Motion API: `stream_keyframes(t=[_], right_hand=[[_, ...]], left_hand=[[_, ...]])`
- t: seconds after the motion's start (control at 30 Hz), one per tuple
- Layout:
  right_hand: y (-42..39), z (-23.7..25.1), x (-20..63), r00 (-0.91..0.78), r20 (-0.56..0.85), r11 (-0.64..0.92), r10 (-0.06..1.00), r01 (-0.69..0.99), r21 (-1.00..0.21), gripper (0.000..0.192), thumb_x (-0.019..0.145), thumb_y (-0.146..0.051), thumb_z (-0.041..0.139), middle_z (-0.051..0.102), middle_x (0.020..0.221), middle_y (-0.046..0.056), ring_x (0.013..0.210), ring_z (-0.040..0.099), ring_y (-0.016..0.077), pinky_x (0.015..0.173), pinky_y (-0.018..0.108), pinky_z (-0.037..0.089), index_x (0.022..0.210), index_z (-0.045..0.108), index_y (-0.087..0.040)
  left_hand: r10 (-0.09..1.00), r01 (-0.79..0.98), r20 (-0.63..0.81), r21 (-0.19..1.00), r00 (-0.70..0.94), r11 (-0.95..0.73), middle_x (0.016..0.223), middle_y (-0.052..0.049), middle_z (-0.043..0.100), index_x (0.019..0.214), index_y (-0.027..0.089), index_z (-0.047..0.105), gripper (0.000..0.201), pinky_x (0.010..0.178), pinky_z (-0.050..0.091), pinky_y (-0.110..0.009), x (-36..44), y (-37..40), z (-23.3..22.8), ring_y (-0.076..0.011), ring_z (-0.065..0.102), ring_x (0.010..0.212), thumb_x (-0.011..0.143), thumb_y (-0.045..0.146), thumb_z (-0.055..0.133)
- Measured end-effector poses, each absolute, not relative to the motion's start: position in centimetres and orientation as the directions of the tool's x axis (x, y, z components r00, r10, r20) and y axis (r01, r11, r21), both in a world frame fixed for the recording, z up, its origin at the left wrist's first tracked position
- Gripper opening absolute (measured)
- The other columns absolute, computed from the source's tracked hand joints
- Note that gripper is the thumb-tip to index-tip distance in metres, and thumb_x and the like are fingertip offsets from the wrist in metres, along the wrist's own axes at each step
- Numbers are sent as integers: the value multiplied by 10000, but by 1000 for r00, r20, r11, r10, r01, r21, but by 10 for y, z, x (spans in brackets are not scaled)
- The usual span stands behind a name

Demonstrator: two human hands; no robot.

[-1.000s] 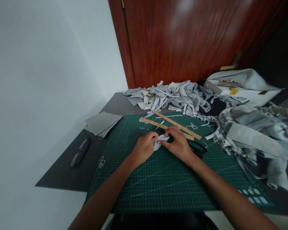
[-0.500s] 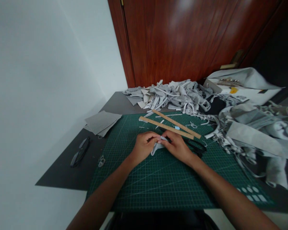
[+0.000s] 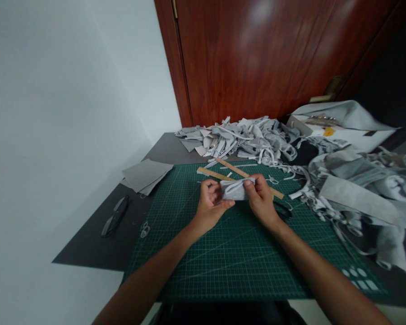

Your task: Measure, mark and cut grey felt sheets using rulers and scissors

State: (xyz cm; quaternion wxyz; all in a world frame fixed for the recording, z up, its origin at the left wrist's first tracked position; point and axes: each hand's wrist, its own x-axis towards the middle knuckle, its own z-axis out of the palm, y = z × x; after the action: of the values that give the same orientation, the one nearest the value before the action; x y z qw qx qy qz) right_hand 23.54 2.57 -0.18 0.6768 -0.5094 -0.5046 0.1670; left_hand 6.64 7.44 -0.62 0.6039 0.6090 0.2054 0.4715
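Both my hands hold a small grey fabric piece (image 3: 235,189) up off the green cutting mat (image 3: 230,253), spread between them. My left hand (image 3: 211,205) pinches its left edge, palm turned toward me. Gripping the right edge is my right hand (image 3: 262,201), thumb on top. Just behind the hands lie two wooden rulers (image 3: 228,169), crossing near their far ends. Black scissors (image 3: 284,210) lie on the mat right of my right hand, partly hidden by it.
A heap of grey fabric strips (image 3: 243,140) lies at the table's back. Larger grey cloth (image 3: 362,194) and a white box (image 3: 338,126) fill the right side. Grey sheets (image 3: 145,174), glasses (image 3: 115,216) and small snips (image 3: 144,229) lie left of the mat. A wooden door (image 3: 274,58) stands behind.
The hands have lifted the fabric piece off the mat and pulled it out flat between them; before, they were pinching it bunched together low on the mat.
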Motion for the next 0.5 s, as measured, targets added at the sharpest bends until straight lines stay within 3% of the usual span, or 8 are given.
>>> stream_keyframes(t=[0.17, 0.3, 0.5], right_hand=[[25, -6, 223, 460, 492, 427, 739, 246, -870, 300, 1002, -551, 561, 519, 773, -30, 673, 499, 184, 593, 303, 439, 899, 513, -273], [26, -10, 222, 497, 473, 404, 728, 246, -881, 309, 1005, -554, 555, 519, 751, -36, 656, 496, 181, 579, 297, 429, 886, 508, -272], [28, -12, 228, 565, 476, 375, 674, 294, -879, 311, 1003, -538, 558, 497, 755, -38, 674, 478, 178, 602, 302, 425, 863, 509, -265]], left_hand=[[829, -232, 327, 942, 453, -244, 918, -36, 715, 899, 179, 640, 334, 834, 537, -303, 68, 71, -5, -185, 688, 882, 770, 394, 860], [863, -171, 168, 981, 476, -97, 757, -44, 729, 830, 150, 733, 390, 707, 558, -313, 68, 69, -2, -189, 683, 703, 784, 524, 832], [876, -203, 32, 976, 481, 75, 735, -55, 722, 808, 128, 716, 491, 734, 604, -340, 73, 66, -9, -187, 714, 687, 751, 597, 851]])
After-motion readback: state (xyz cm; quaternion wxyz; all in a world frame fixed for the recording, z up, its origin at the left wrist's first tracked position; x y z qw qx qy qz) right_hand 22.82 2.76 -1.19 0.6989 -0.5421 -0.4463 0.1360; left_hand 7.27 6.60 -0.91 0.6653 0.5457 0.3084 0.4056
